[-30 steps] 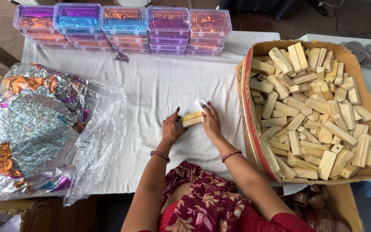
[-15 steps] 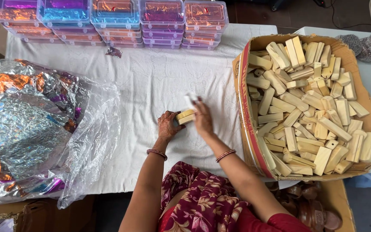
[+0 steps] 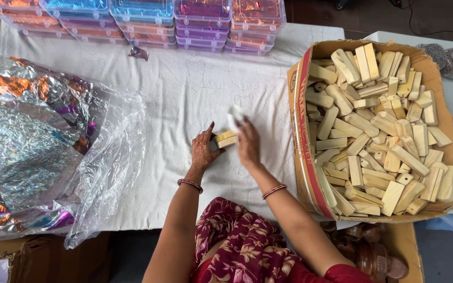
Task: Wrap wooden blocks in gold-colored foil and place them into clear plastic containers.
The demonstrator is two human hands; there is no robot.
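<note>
Fingers of the left hand pinch the pale wooden block at its end; the right hand curls over it, grip unclear. Holding the block steady on the worktop seems wise while that white scrap above the fingers works it.

Both forearms reach forward from the bottom of the view, converging toward the middle. The left hand lies palm down, fingers curled inward toward the right, thumb side closing in. The right hand sits just beside it, fingers pointing up and blurred. Each wrist wears a bangle.
</note>
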